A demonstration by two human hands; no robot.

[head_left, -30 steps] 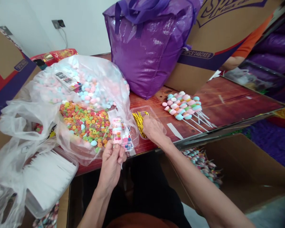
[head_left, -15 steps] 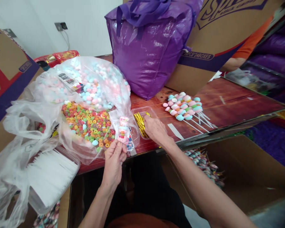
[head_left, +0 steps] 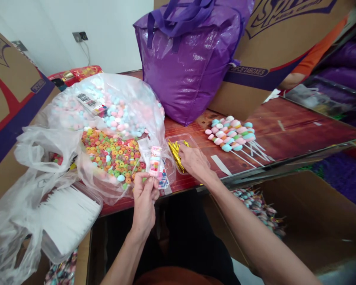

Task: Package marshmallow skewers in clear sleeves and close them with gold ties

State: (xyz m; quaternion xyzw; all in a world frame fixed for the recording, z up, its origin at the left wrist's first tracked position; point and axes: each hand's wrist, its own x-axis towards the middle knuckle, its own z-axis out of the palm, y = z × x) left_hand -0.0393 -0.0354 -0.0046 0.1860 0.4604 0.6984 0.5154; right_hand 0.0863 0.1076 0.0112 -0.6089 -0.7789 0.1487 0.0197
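My left hand [head_left: 145, 202] is closed round the lower end of a marshmallow candy skewer [head_left: 155, 161] in a clear wrapper, held upright over the table's front edge. To its right, my right hand [head_left: 195, 161] reaches into a clear plastic tray [head_left: 195, 143]. Its fingers are pinched together among the gold twist ties [head_left: 175, 155]; the fingertips are partly hidden. Finished-looking skewers of pastel marshmallows and gummy rings [head_left: 231, 134] lie in a pile on the table, their white sticks pointing toward the front right.
Open bags of pastel marshmallows [head_left: 118, 114] and gummy rings [head_left: 112, 154] stand at left, above a tub of white sticks [head_left: 69, 219]. Behind are a purple bag [head_left: 190, 67] and a carton [head_left: 243, 93]. Below right, an open box [head_left: 314, 213] holds wrapped candies. Someone's orange sleeve [head_left: 323, 51] shows behind.
The view has shifted slightly, so everything sits a little further right and lower. My right hand stays in the tray, its fingers moving slightly among the ties. My left hand keeps its hold on the skewer.
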